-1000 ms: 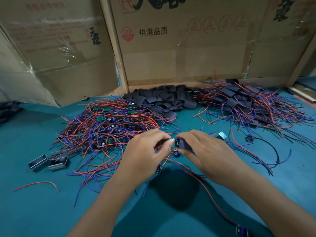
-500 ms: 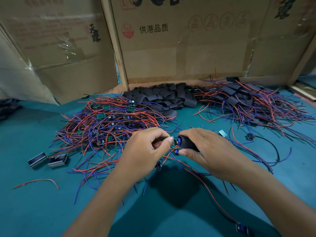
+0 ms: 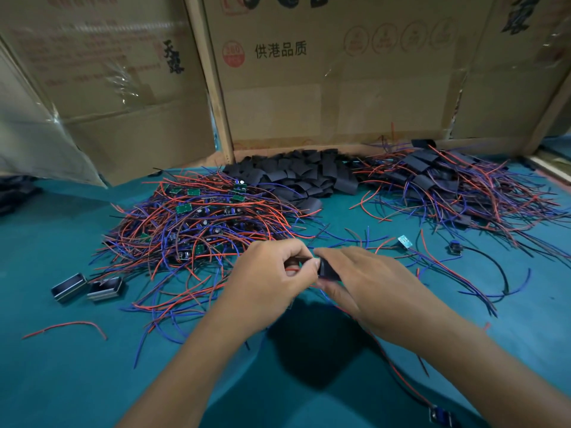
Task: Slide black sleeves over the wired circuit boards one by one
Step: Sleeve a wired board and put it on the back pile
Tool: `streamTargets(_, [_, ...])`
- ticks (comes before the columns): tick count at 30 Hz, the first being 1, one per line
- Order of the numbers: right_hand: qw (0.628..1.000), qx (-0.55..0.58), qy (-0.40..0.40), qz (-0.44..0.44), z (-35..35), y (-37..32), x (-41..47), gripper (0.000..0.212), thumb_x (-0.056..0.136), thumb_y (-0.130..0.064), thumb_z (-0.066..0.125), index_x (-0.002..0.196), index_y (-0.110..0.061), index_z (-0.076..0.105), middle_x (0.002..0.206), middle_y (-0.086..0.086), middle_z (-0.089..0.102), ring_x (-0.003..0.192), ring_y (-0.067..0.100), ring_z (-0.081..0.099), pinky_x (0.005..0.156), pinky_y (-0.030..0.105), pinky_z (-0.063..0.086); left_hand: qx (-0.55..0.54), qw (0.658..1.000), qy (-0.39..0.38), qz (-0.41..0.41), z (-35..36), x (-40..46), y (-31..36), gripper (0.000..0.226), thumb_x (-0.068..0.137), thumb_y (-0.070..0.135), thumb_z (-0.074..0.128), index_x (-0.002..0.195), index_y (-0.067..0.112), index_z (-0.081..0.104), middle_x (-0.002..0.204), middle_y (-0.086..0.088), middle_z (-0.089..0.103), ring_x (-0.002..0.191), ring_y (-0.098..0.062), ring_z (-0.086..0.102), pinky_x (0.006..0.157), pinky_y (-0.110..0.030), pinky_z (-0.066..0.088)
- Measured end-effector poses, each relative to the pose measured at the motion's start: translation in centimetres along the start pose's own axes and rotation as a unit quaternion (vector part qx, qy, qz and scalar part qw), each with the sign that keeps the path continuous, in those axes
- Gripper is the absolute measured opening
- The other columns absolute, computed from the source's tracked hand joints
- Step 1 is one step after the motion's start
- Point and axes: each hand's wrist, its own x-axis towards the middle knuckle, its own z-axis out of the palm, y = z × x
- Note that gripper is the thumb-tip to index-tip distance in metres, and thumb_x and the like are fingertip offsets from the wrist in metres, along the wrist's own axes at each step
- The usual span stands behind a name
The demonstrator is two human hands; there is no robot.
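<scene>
Nearest me, both forearms angle inward over the teal table point(image 3: 61, 381), hands meeting at centre. Left hand point(image 3: 272, 279): fingers curled, thumb and forefinger pinching the red and dark wires of one board; the board itself is hidden. Right hand point(image 3: 364, 279): knuckles up, fingers curled round a black sleeve point(image 3: 327, 268), thumb beneath it. Sleeve mouth faces the left fingertips, almost touching. Left of the hands, two small metal housings point(image 3: 88, 287) lie side by side. Beyond the left hand, the heap of unsleeved boards point(image 3: 197, 217) with red and blue leads. Farther back, the pile of loose sleeves point(image 3: 296, 177); to its right, the sleeved boards point(image 3: 448, 180). Cardboard panels point(image 3: 340, 88) stand behind.
</scene>
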Motion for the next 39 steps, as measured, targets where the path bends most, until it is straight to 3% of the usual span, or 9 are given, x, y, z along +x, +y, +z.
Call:
streamTargets(9, [1.000, 0.007, 0.021, 0.016, 0.5, 0.4, 0.6, 0.030, 0.104, -0.032, 0.033, 0.128, -0.016, 0.044, 0.120, 0.003, 0.057, 0.112, 0.025, 0.052, 0.091, 0.038, 0.039, 0.098, 0.987, -0.024, 0.128, -0.7, -0.1, -0.1, 0.013, 0.089, 0.035, 0.062, 0.099, 0.028, 0.060, 0.077, 0.012, 0.062, 0.070, -0.006, 0.055, 0.070, -0.038, 0.050])
streamTargets(12, [0.998, 0.059, 0.029, 0.019, 0.4, 0.3, 0.4, 0.028, 0.102, -0.036, 0.037, 0.122, -0.019, 0.046, 0.114, 0.002, 0.060, 0.107, 0.025, 0.055, 0.090, 0.038, 0.041, 0.141, 0.972, -0.007, 0.189, -0.8, 0.0, -0.1, 0.014, 0.094, 0.027, 0.060, 0.096, 0.016, 0.068, 0.089, 0.007, 0.066, 0.083, -0.016, 0.063, 0.074, -0.040, 0.051])
streamTargets(19, [0.999, 0.029, -0.003, 0.031, 0.4, -0.2, 0.4, 0.022, 0.103, -0.032, 0.034, 0.117, -0.019, 0.045, 0.114, 0.000, 0.058, 0.107, 0.023, 0.052, 0.086, 0.034, 0.037, 0.148, 0.969, 0.011, 0.198, -0.2, -0.2, -0.1, 0.018, 0.091, 0.034, 0.053, 0.090, 0.021, 0.067, 0.083, 0.008, 0.066, 0.078, -0.016, 0.061, 0.069, -0.039, 0.050])
streamTargets(22, [0.999, -0.010, -0.036, 0.033, 0.1, 0.7, 0.7, 0.021, 0.104, -0.027, 0.032, 0.122, -0.020, 0.042, 0.118, 0.001, 0.057, 0.109, 0.025, 0.054, 0.088, 0.037, 0.040, 0.210, 0.944, 0.084, 0.242, -0.1, 0.1, -0.7, 0.018, 0.092, 0.034, 0.056, 0.094, 0.021, 0.067, 0.084, 0.009, 0.064, 0.080, -0.017, 0.057, 0.071, -0.038, 0.047])
streamTargets(25, [0.994, 0.010, -0.041, 0.101, -1.7, 3.4, 2.4, 0.026, 0.105, -0.034, 0.028, 0.123, -0.023, 0.043, 0.110, 0.004, 0.061, 0.098, 0.028, 0.059, 0.085, 0.042, 0.046, 0.234, 0.923, 0.185, 0.244, -0.2, 0.7, -2.1, 0.029, 0.093, 0.029, 0.061, 0.117, 0.013, 0.063, 0.107, 0.003, 0.064, 0.098, -0.022, 0.059, 0.086, -0.036, 0.045])
streamTargets(30, [0.972, -0.189, 0.037, 0.137, -6.7, 12.0, 8.8, 0.028, 0.103, -0.037, 0.031, 0.115, -0.018, 0.047, 0.091, 0.010, 0.067, 0.080, 0.030, 0.066, 0.065, 0.040, 0.052, 0.243, 0.912, 0.227, 0.239, 0.8, 1.4, -3.7, 0.048, 0.093, 0.023, 0.061, 0.137, 0.008, 0.045, 0.128, -0.007, 0.059, 0.121, -0.022, 0.053, 0.105, -0.032, 0.037])
streamTargets(33, [0.963, -0.170, 0.085, 0.189, -9.5, 17.4, 12.3, 0.030, 0.102, -0.034, 0.037, 0.114, -0.011, 0.051, 0.095, 0.021, 0.065, 0.084, 0.037, 0.064, 0.073, 0.046, 0.054, 0.252, 0.919, 0.204, 0.225, 0.8, 1.9, -4.3, 0.047, 0.095, 0.026, 0.055, 0.138, 0.010, 0.044, 0.126, -0.004, 0.058, 0.118, -0.020, 0.053, 0.102, -0.030, 0.037])
streamTargets(37, [0.924, -0.191, 0.094, 0.318, -9.5, 20.8, 15.4, 0.051, 0.094, -0.042, 0.054, 0.130, -0.008, 0.041, 0.128, 0.025, 0.053, 0.119, 0.042, 0.049, 0.100, 0.056, 0.037, 0.261, 0.922, 0.206, 0.200, 0.5, 2.1, -5.1, 0.045, 0.097, 0.025, 0.054, 0.138, 0.009, 0.042, 0.110, -0.001, 0.060, 0.100, -0.021, 0.058, 0.087, -0.036, 0.046])
streamTargets(39, [0.935, -0.126, 0.103, 0.315, -7.4, 19.4, 17.0, 0.044, 0.095, -0.037, 0.054, 0.128, -0.008, 0.046, 0.128, 0.024, 0.054, 0.118, 0.040, 0.051, 0.098, 0.051, 0.040, 0.257, 0.925, 0.205, 0.189, 0.4, 2.2, -5.3, 0.044, 0.098, 0.026, 0.052, 0.138, 0.010, 0.041, 0.102, 0.001, 0.059, 0.092, -0.019, 0.057, 0.082, -0.035, 0.045])
